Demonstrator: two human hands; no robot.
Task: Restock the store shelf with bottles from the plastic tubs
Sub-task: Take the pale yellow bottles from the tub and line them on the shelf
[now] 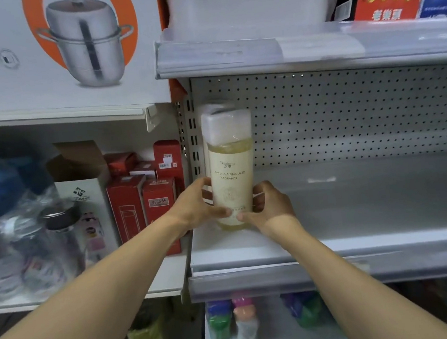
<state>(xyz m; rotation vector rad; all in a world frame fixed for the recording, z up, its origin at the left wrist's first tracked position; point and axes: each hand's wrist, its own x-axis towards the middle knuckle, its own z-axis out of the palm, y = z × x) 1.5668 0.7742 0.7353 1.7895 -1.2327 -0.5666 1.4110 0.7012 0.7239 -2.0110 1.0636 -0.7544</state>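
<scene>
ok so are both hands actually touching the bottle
Touching. The head view shows the left hand and right hand wrapped round the lower part of the bottle, thumbs across its front.

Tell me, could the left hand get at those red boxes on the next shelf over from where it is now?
Probably yes, once it lets go: the left hand is gripping the bottle, but the red boxes stand just beside it with nothing visibly blocking their fronts.
</scene>
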